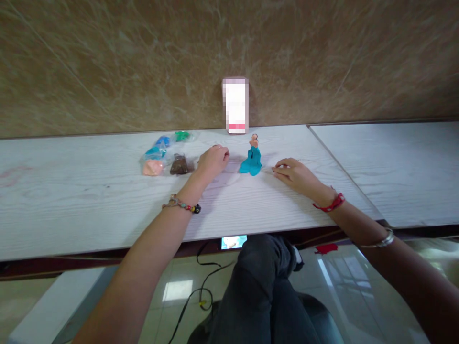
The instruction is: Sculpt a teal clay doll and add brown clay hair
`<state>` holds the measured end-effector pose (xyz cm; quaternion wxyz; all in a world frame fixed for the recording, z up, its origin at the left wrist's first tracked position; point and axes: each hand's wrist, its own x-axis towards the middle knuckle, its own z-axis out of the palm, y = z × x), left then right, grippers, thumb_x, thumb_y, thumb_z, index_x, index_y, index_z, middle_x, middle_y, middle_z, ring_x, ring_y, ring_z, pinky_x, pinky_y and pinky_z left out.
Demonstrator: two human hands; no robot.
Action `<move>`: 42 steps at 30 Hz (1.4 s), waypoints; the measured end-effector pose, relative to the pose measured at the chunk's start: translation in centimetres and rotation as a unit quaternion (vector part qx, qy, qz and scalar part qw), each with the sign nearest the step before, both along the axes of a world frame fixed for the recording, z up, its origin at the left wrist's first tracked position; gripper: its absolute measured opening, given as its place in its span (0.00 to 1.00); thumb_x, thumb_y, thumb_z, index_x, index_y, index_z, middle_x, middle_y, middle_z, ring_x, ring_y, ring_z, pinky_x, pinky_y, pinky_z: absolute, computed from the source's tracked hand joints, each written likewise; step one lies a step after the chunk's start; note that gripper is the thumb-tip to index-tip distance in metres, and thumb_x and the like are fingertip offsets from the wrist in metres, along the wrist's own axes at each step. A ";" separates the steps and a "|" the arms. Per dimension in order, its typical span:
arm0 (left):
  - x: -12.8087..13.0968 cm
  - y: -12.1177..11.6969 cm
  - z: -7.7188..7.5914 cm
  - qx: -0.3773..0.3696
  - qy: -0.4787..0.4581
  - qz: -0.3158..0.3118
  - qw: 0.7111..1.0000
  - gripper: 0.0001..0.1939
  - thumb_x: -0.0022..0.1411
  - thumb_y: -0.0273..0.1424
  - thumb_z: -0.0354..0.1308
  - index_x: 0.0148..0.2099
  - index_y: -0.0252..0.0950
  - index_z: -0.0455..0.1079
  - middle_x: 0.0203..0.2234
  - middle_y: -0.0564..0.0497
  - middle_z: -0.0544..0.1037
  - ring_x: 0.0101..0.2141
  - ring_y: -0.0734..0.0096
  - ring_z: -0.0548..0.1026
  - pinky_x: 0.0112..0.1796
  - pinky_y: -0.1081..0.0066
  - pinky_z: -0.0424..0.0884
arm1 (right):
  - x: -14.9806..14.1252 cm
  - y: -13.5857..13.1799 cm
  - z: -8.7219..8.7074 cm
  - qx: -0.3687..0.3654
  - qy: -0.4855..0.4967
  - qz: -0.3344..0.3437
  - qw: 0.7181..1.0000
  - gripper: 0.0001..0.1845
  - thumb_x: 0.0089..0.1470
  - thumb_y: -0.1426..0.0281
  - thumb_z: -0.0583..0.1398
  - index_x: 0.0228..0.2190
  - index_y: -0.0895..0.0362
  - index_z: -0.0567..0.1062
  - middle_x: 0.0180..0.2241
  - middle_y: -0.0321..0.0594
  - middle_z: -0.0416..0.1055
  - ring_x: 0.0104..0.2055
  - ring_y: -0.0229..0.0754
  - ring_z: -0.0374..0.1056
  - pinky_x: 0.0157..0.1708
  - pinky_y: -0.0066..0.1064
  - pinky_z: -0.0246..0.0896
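Left hand (213, 161) curled, can't tell if holding; right hand (296, 177) loosely parted, looks empty. Teal-skirted, peach-topped, clay-like figurine (253, 160) upright between, just right of frame centre, on white wood-grain worktop (229, 205); right hand slightly nearer.

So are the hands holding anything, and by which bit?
The blue figure stands unheld between the left hand and the right hand. Whether either one pinches something tiny in its fingers cannot be told.

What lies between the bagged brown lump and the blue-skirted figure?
In the head view, the left hand is between the bagged brown lump and the blue-skirted figure; white tabletop shows between hand and figure.
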<state>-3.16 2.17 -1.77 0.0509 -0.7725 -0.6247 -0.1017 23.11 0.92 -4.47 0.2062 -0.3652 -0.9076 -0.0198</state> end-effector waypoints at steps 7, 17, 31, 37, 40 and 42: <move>0.0 0.3 -0.2 -0.008 -0.004 0.006 1.000 0.15 0.58 0.27 0.43 0.39 0.33 0.70 0.36 0.44 0.72 0.38 0.65 0.69 0.38 0.69 0.65 | -0.2 -0.9 0.3 0.005 -0.069 -0.046 0.997 0.19 0.57 0.64 0.48 0.46 0.55 0.70 0.51 0.46 0.63 0.45 0.48 0.60 0.39 0.41 0.57; -0.2 0.5 -0.3 -0.001 -0.005 0.004 1.000 0.15 0.58 0.27 0.42 0.39 0.34 0.70 0.37 0.44 0.73 0.38 0.65 0.70 0.38 0.69 0.66 | 0.0 -2.1 0.5 0.005 -0.064 -0.047 0.997 0.18 0.57 0.64 0.48 0.46 0.54 0.70 0.52 0.45 0.61 0.47 0.48 0.59 0.40 0.42 0.56; -0.6 0.7 -0.4 0.001 -0.004 0.005 1.000 0.15 0.57 0.27 0.42 0.38 0.34 0.70 0.36 0.45 0.74 0.38 0.65 0.71 0.38 0.69 0.66 | -0.4 -2.2 0.3 0.014 -0.041 -0.043 0.998 0.16 0.57 0.67 0.49 0.39 0.54 0.75 0.47 0.42 0.68 0.44 0.45 0.61 0.40 0.39 0.56; -0.6 0.7 -0.3 -0.002 0.001 0.007 1.000 0.15 0.58 0.28 0.42 0.38 0.34 0.70 0.36 0.45 0.73 0.38 0.66 0.71 0.38 0.70 0.66 | -0.6 -2.4 0.3 -0.014 -0.037 -0.046 0.998 0.18 0.57 0.67 0.48 0.46 0.56 0.69 0.48 0.42 0.68 0.44 0.45 0.62 0.39 0.38 0.56; -0.6 0.7 -0.3 -0.002 -0.002 0.011 1.000 0.15 0.58 0.27 0.42 0.38 0.34 0.70 0.36 0.45 0.73 0.38 0.66 0.71 0.38 0.70 0.66 | -0.4 -2.8 0.3 -0.017 -0.033 -0.048 0.998 0.18 0.57 0.69 0.48 0.47 0.55 0.69 0.48 0.42 0.68 0.47 0.44 0.62 0.39 0.38 0.55; -0.7 0.7 -0.3 0.001 -0.003 0.010 1.000 0.15 0.58 0.27 0.42 0.38 0.34 0.70 0.36 0.45 0.74 0.38 0.65 0.71 0.37 0.69 0.67 | -0.1 -3.0 0.3 -0.014 -0.027 -0.044 0.999 0.18 0.57 0.71 0.48 0.46 0.54 0.69 0.47 0.42 0.69 0.48 0.43 0.62 0.40 0.37 0.54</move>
